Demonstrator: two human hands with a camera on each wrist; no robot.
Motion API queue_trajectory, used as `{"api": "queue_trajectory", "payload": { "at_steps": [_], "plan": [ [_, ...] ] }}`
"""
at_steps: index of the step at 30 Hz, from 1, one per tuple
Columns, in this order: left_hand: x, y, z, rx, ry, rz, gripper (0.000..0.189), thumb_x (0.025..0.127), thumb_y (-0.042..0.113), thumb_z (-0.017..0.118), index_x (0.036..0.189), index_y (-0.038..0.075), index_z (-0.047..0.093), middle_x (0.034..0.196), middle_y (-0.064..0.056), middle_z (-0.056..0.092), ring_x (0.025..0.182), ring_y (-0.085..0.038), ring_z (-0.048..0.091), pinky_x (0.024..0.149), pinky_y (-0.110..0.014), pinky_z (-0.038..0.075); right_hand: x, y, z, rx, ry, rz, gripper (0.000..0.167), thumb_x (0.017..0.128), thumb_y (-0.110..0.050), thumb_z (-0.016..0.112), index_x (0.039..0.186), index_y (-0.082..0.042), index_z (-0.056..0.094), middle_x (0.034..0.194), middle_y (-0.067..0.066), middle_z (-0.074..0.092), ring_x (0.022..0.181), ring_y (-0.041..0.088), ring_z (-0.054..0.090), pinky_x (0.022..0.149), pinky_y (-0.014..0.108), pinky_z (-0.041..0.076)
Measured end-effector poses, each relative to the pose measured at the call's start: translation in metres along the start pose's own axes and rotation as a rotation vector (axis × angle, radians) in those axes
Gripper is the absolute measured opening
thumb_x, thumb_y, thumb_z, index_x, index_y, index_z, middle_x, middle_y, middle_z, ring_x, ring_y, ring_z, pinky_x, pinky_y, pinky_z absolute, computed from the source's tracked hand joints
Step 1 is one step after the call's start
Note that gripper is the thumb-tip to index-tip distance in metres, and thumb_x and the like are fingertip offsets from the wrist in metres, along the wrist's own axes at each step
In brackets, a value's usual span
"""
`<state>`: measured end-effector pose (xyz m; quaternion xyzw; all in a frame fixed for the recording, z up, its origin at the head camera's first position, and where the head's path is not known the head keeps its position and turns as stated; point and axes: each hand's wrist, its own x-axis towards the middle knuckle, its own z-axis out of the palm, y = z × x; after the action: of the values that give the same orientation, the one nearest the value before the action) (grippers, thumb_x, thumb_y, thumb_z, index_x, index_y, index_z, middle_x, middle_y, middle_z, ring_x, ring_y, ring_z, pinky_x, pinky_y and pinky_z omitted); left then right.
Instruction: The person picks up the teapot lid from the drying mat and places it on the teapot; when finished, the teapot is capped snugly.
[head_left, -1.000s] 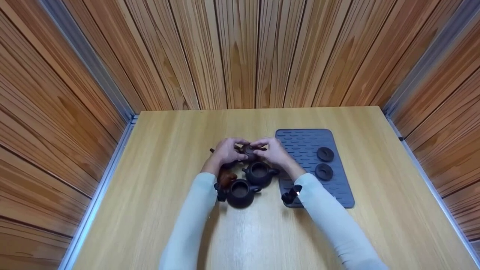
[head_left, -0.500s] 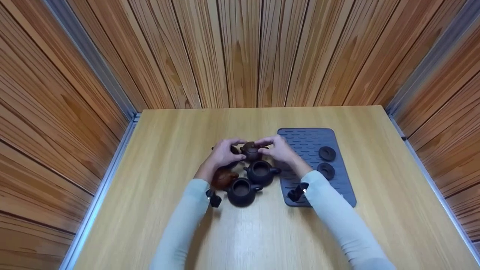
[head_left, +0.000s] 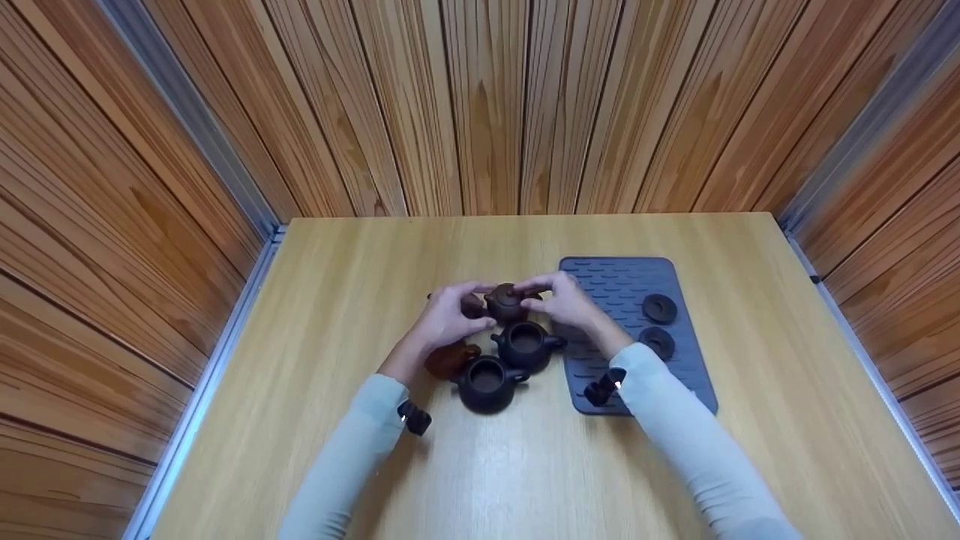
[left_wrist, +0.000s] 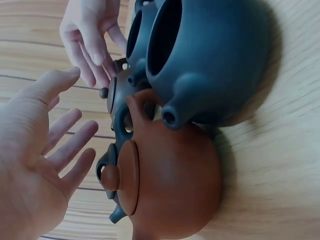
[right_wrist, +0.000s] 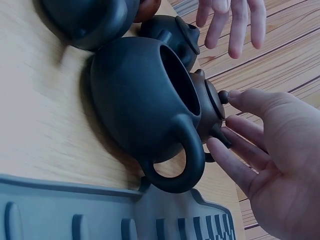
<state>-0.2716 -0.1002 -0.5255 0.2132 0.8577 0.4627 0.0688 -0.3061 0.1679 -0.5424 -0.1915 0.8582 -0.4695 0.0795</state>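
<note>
A brown lidded teapot (head_left: 505,302) stands upright at the back of a cluster of teapots, its lid seated. My right hand (head_left: 561,301) is beside it with fingers extended; in the right wrist view the thumb reaches the lid knob (right_wrist: 223,97), though I cannot tell whether they touch. My left hand (head_left: 445,318) hovers over the cluster's left side, fingers spread, holding nothing. Partly under it are a dark lidded teapot (right_wrist: 168,36) and a reddish-brown lidded teapot (left_wrist: 170,177). In front stand two dark lidless teapots, one nearer (head_left: 486,386) and one behind it (head_left: 525,348).
A grey ridged mat (head_left: 611,289) lies right of the teapots. Two dark round pieces, like upturned lids, rest on it, one farther back (head_left: 659,308) and one nearer (head_left: 656,343). The wooden table (head_left: 360,262) meets plank walls at the back and sides.
My left hand has drawn away to the left from the brown teapot, uncovering it and the reddish one. My right hand has eased slightly to the right from the lid.
</note>
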Motion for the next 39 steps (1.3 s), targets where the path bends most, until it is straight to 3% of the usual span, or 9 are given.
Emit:
{"api": "queue_trajectory", "payload": {
  "at_steps": [7,11,15,22,32,36,39],
  "plan": [
    [-0.009,0.002,0.008,0.035,-0.031,0.022,0.056,0.094,0.016,0.091,0.146,0.008,0.074,0.143,-0.019,0.078,0.126,-0.038,0.078,0.113,-0.055,0.06,-0.002,-0.001,-0.003,0.005,0.016,-0.027,0.031,0.102,-0.004,0.08,0.132,0.001,0.08,0.134,0.025,0.081,0.133,0.047,0.073,0.123,0.064,0.05],
    [-0.01,0.0,0.014,0.036,-0.052,0.046,0.055,0.093,0.016,0.092,0.144,0.006,0.074,0.142,-0.018,0.079,0.126,-0.041,0.079,0.114,-0.054,0.061,-0.005,-0.001,-0.005,-0.011,0.029,-0.059,0.031,0.101,-0.003,0.081,0.131,0.003,0.08,0.133,0.025,0.081,0.132,0.047,0.074,0.122,0.063,0.052],
    [-0.011,-0.002,0.019,0.023,-0.099,0.026,0.056,0.095,0.017,0.092,0.146,0.005,0.073,0.144,-0.019,0.078,0.13,-0.043,0.077,0.116,-0.054,0.06,-0.009,-0.001,-0.008,-0.035,0.042,-0.095,0.03,0.1,-0.003,0.082,0.129,0.002,0.081,0.132,0.024,0.082,0.13,0.046,0.075,0.12,0.062,0.053],
    [-0.011,-0.003,0.023,0.111,-0.181,-0.014,0.063,0.096,0.026,0.092,0.152,0.009,0.07,0.15,-0.013,0.076,0.143,-0.036,0.07,0.127,-0.054,0.05,-0.018,-0.003,-0.017,-0.085,0.082,-0.115,0.03,0.099,-0.002,0.082,0.128,0.0,0.082,0.137,0.022,0.08,0.134,0.044,0.074,0.119,0.062,0.054],
    [-0.004,-0.003,0.026,0.216,-0.228,0.004,0.066,0.095,0.031,0.092,0.155,0.016,0.069,0.15,-0.013,0.076,0.145,-0.035,0.069,0.13,-0.055,0.046,-0.029,-0.006,-0.032,-0.078,0.097,-0.102,0.028,0.099,-0.001,0.081,0.127,-0.002,0.083,0.142,0.024,0.077,0.141,0.044,0.069,0.117,0.067,0.055],
    [-0.001,-0.002,0.028,0.235,-0.23,0.008,0.066,0.095,0.031,0.092,0.154,0.016,0.069,0.147,-0.014,0.078,0.145,-0.035,0.069,0.13,-0.056,0.045,-0.034,-0.004,-0.038,-0.104,0.104,-0.102,0.028,0.1,-0.004,0.082,0.128,-0.002,0.083,0.142,0.022,0.078,0.142,0.042,0.069,0.12,0.06,0.054],
    [0.001,-0.002,0.029,0.243,-0.228,0.017,0.065,0.094,0.03,0.092,0.153,0.015,0.07,0.143,-0.014,0.08,0.142,-0.034,0.071,0.128,-0.055,0.048,-0.039,0.0,-0.043,-0.111,0.11,-0.111,0.027,0.1,-0.004,0.082,0.127,-0.001,0.083,0.141,0.022,0.078,0.14,0.041,0.07,0.11,0.046,0.061]
  ]
}}
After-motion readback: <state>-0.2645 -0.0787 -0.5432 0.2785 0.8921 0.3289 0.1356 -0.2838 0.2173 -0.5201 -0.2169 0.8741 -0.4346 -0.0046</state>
